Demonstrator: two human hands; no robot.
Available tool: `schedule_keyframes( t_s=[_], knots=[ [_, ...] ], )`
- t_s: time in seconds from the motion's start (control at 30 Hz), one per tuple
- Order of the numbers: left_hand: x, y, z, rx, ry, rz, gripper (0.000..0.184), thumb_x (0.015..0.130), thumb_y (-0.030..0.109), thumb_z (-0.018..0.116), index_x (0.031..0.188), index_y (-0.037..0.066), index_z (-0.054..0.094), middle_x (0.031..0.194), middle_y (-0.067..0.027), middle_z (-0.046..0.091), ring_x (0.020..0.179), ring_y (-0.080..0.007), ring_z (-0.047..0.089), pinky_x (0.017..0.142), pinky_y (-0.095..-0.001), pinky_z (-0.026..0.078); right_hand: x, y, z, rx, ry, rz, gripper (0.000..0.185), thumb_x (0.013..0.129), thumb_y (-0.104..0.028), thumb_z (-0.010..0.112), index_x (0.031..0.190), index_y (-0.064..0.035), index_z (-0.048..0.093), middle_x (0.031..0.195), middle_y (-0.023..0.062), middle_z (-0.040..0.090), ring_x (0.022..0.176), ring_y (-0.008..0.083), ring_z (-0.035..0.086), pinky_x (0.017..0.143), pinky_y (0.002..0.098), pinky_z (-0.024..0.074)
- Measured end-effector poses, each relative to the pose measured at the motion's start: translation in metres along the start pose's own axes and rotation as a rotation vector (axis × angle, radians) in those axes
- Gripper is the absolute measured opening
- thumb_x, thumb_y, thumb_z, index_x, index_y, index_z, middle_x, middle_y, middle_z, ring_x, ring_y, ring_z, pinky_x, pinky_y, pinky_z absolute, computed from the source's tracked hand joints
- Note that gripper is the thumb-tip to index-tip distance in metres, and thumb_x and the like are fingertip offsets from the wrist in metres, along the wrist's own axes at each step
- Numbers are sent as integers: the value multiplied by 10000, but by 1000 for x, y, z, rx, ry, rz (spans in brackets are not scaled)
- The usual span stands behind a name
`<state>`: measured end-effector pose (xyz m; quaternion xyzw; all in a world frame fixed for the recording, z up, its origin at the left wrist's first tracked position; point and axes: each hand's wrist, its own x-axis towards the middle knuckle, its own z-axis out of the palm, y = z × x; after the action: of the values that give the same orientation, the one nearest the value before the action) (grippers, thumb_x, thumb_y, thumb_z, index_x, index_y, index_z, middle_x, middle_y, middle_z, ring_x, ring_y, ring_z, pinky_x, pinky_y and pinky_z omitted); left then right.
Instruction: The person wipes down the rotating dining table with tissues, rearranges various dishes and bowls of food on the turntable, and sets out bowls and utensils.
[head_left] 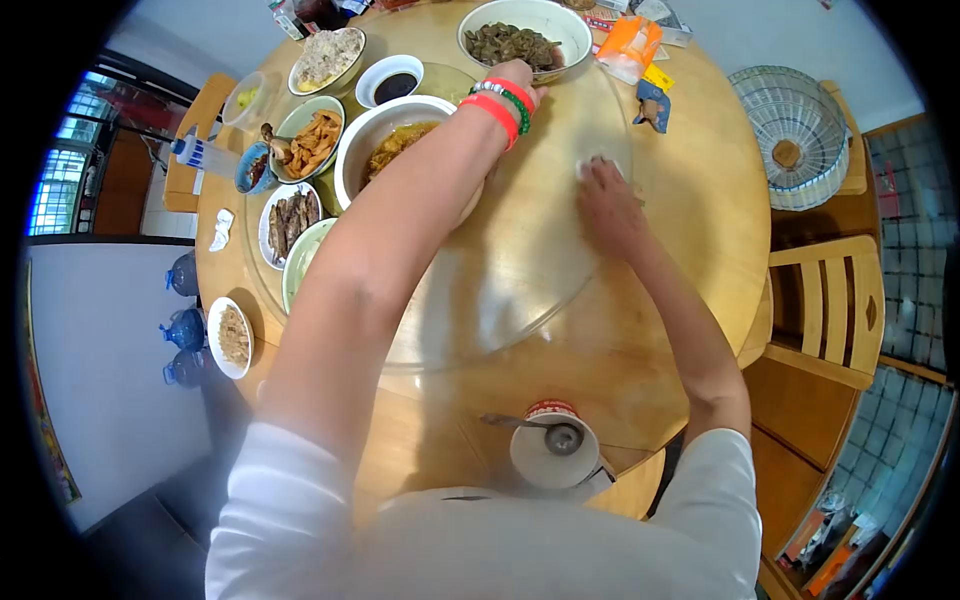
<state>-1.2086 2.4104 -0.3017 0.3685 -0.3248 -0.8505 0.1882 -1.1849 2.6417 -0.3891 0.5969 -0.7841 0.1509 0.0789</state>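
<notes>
My left hand, with red and green bands on its wrist, reaches to the near rim of a white bowl of dark sliced food. Its fingers are curled at the rim, partly hidden behind the hand. On the right side of the glass turntable, my right hand presses down with a white tissue under its fingers. Below the left forearm sits a large white bowl with food in broth, partly covered by the arm.
Left on the turntable are a dark sauce bowl, a chicken dish and a fish plate. A white bowl with a ladle stands near my body. An orange packet lies at the back right, a wire basket beyond the table.
</notes>
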Motion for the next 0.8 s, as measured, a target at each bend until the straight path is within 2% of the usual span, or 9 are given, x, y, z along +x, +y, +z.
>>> schedule_keyframes(
  t_s=[0.03, 0.1, 0.23, 0.27, 0.43, 0.47, 0.6, 0.7, 0.8],
  knots=[
    [0, -1, 0, 0, 2, -2, 414, 925, -21, 365, 1333, 45, 362, 1333, -112, 443, 1231, -287, 439, 987, -504, 435, 4, 6, 5, 75, 154, 143, 385, 842, -88, 497, 1195, 64, 479, 1244, 223, 467, 1168, 362, 450, 1033, 436, 338],
    [-5, 3, 6, 159, 145, -21, 369, 925, -4, 330, 1288, 14, 392, 1276, -127, 482, 1117, -240, 549, 763, -376, 568, 7, -7, 30, 96, 190, 22, 395, 839, -81, 492, 1198, 81, 461, 1238, 243, 461, 1176, 365, 445, 1036, 437, 335],
    [21, 19, -1, 297, 24, -27, 391, 898, -15, 290, 1281, -10, 369, 1214, -175, 498, 952, -238, 616, 505, -284, 499, 2, -53, 28, 201, 190, -210, 412, 838, -58, 473, 1221, 87, 425, 1236, 251, 459, 1208, 374, 425, 1038, 432, 335],
    [27, 23, -10, 338, -6, -29, 398, 889, -19, 277, 1278, -18, 362, 1193, -191, 504, 897, -237, 638, 419, -253, 476, 15, -6, 47, 79, 148, -33, 439, 839, -71, 484, 1244, 82, 407, 1264, 244, 441, 1225, 363, 413, 1045, 418, 328],
    [58, 16, -17, -18, -28, 193, 407, 848, -109, 215, 1240, -129, 323, 1128, -324, 494, 890, -400, 631, 688, -332, 620, 86, 70, 41, -48, 320, 91, 439, 825, -120, 532, 1206, 76, 437, 1179, 241, 497, 1099, 384, 487, 963, 423, 382],
    [41, 32, -23, 13, -105, 107, 397, 858, -80, 336, 1245, -158, 297, 1209, -278, 465, 957, -424, 603, 753, -400, 616, 100, 82, 53, -69, 404, 78, 413, 821, -120, 537, 1177, 77, 465, 1149, 243, 516, 1078, 388, 499, 952, 421, 387],
    [-45, 89, -46, 196, -334, 108, 348, 887, -53, 326, 1201, -203, 304, 1190, -307, 465, 1013, -436, 575, 817, -375, 593, 159, 95, 66, 58, 280, 118, 357, 822, -129, 529, 1110, 82, 527, 1119, 243, 539, 1085, 372, 502, 973, 403, 382],
    [-148, 137, -82, 285, -356, 62, 318, 916, -4, 354, 1155, -214, 356, 1177, -326, 480, 992, -411, 590, 867, -338, 567, 188, 63, 80, -227, 6, -148, 345, 815, -88, 487, 1115, 67, 557, 1156, 234, 546, 1131, 341, 497, 989, 388, 390],
    [-211, 160, -127, 456, -287, 244, 301, 930, 38, 394, 1153, -161, 436, 1162, -254, 537, 982, -316, 613, 877, -325, 539, 176, 22, 79, 243, 0, -118, 395, 812, -39, 440, 1189, 21, 543, 1232, 210, 528, 1177, 311, 487, 1007, 374, 391]
  ],
)
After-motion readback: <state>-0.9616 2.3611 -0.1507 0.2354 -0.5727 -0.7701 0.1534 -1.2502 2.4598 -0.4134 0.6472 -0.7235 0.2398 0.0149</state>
